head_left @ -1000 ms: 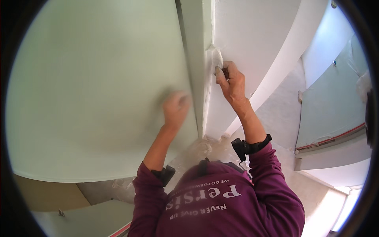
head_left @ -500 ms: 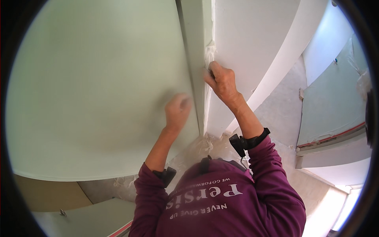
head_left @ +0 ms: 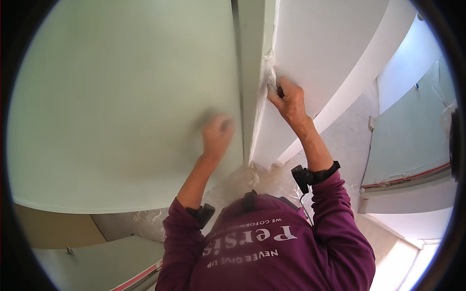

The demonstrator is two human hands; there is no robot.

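Observation:
A thin strip of clear plastic film point(head_left: 272, 76) hangs off the edge of the pale green door frame point(head_left: 252, 63). My right hand point(head_left: 292, 101) is closed in a pinch at the lower end of this strip, beside the white wall. To the left, my left hand point(head_left: 217, 136) is held in front of the large pale green door panel point(head_left: 121, 97), fingers curled and blurred. Whether it touches the panel, or has anything in it, I cannot make out. A dark device on a strap point(head_left: 310, 177) sits on my right forearm, another point(head_left: 202, 214) on my left.
A white wall face point(head_left: 310, 53) runs beside the frame on the right. Crumpled film point(head_left: 154, 223) lies on the floor at lower left. Another green panel point(head_left: 410, 140) with loose film stands at far right, and one more point(head_left: 104, 264) at lower left.
The frame edge and my right hand have shifted right in the picture. More of the film strip shows between frame and fingers. My left hand stays at nearly the same place, still blurred.

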